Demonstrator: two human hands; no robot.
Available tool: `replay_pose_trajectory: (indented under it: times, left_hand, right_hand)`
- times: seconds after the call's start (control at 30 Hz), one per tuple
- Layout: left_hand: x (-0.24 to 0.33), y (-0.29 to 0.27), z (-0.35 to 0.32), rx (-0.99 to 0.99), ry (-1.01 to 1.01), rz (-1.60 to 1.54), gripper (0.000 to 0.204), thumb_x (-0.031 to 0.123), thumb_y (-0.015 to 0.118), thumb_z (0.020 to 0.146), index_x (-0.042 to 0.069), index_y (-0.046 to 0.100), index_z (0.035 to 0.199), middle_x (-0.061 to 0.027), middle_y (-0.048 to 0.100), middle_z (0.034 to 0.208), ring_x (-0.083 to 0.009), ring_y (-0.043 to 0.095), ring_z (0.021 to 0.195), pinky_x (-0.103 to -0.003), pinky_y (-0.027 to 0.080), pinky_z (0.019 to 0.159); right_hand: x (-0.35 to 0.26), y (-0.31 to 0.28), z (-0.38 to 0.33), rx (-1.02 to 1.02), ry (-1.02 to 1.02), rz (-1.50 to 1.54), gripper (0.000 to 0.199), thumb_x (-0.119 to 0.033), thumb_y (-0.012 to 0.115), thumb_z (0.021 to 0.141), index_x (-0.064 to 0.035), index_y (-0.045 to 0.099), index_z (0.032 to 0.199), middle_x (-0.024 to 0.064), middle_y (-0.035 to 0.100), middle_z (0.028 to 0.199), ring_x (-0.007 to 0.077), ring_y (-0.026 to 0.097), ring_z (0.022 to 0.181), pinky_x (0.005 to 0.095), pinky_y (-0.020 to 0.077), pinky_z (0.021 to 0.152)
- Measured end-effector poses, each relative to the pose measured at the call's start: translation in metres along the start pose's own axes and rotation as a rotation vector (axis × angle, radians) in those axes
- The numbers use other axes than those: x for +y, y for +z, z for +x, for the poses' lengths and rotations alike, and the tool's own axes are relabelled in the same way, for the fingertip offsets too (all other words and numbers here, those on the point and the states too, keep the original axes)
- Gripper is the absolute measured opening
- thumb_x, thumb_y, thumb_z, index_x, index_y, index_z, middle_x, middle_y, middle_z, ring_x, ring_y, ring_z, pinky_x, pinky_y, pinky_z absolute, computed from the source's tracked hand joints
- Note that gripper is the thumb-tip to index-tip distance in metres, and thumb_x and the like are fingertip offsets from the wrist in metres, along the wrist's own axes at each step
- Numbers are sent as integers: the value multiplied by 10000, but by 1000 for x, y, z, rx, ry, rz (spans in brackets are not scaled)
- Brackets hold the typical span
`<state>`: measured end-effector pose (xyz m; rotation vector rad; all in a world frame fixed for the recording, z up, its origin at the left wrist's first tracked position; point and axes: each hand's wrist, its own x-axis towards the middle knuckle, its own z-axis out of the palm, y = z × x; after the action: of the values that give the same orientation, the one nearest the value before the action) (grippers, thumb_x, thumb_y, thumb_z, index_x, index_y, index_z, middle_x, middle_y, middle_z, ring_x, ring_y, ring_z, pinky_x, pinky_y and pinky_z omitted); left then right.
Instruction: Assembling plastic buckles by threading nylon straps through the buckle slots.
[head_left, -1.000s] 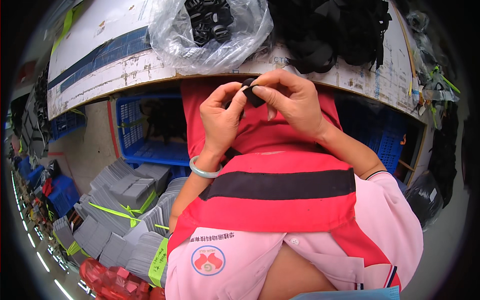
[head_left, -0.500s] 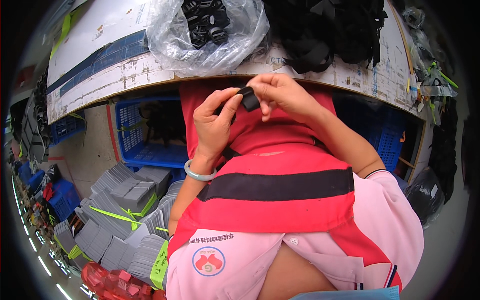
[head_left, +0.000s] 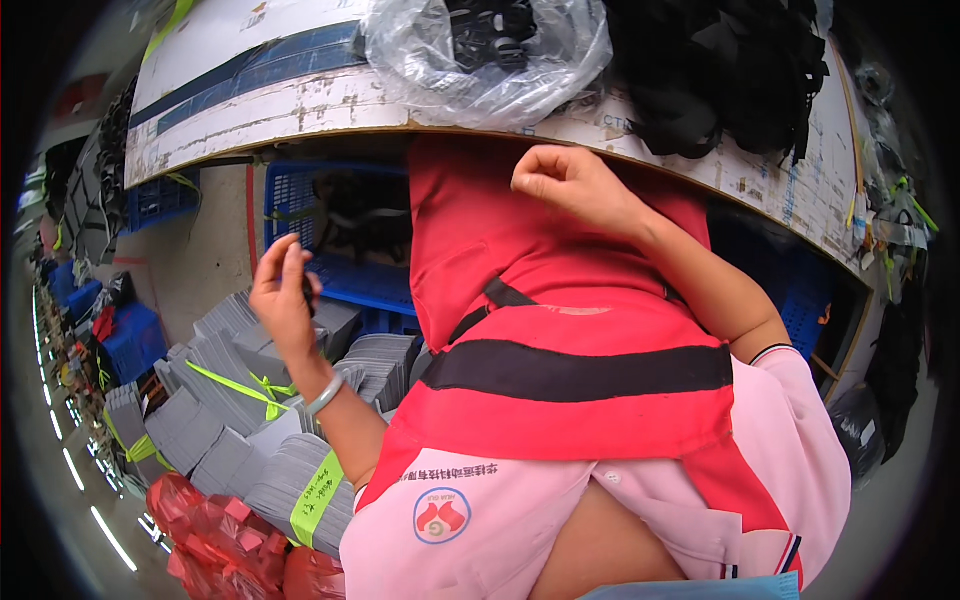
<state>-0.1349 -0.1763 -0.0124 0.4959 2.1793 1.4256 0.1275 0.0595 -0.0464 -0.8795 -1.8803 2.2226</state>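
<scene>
- Two hands of mine are up and well apart, one out over the floor stacks and one at the table edge.
- Nearest to me is my red apron (head_left: 560,400) with a black band across it, hanging over my pink shirt (head_left: 500,530).
- My left hand (head_left: 283,300) is out to the left, wrist bent, a pale green bangle (head_left: 325,397) on the wrist.
- Its fingers (head_left: 290,262) are curled around a small black clip (head_left: 309,293), pinched against the thumb. Only a sliver of the clip shows past my fingers; what I see of it runs roughly up and down, its long axis close to upright. Which end points up I cannot tell.
- Below that hand lie bundles of grey flat sheets (head_left: 240,400), tied with yellow-green straps (head_left: 235,385), and red plastic bags (head_left: 225,545) near the floor.
- Behind them stands a blue crate (head_left: 300,215) under the table.
- My right hand (head_left: 560,180) is clenched into a loose fist just below the edge of the white table (head_left: 300,100). I cannot tell whether anything is inside the fist.
- Farther off, on the table, sits a clear plastic bag (head_left: 490,50) holding more black clips, and beside it a heap of black straps (head_left: 730,70).
</scene>
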Motion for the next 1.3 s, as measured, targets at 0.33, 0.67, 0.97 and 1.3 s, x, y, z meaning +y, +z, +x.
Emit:
replay_pose_trajectory:
  times: [0.33, 0.67, 0.97, 1.3]
  left_hand:
    - [-18, 167, -39, -824, -508, -685, 400, 376, 421, 1023, 35, 605, 1123, -30, 608, 719, -76, 494, 435, -190, 310, 335]
    - [-37, 165, -19, -1024, -723, -860, 520, 422, 397, 1017, -46, 588, 1138, -129, 656, 811, -231, 673, 650, -235, 501, 417]
    - [-16, 190, -40, -726, -503, -722, 226, 97, 604, 937, 8, 596, 1145, -4, 583, 773, -57, 454, 554, -188, 354, 434]
    - [1, 187, -25, -742, -761, -952, 99, 137, 594, 918, 62, 581, 981, -37, 570, 847, -167, 539, 793, -265, 455, 552]
  right_hand:
    - [-10, 22, -11, -135, -171, -422, 205, -57, 664, 863, -26, 639, 1065, 141, 635, 963, 237, 664, 854, 325, 516, 760]
    - [-4, 9, -15, -161, 71, 63, 177, -157, 579, 960, 9, 638, 978, 42, 658, 727, 53, 571, 587, 206, 448, 511]
    - [31, 5, -19, 82, 56, 386, 166, -178, 560, 974, -15, 569, 1003, 75, 660, 812, 79, 605, 598, 197, 485, 495]
    - [-30, -86, -66, 524, -550, -1093, 111, -120, 702, 782, -95, 659, 881, 46, 637, 926, 264, 577, 943, 372, 463, 830]
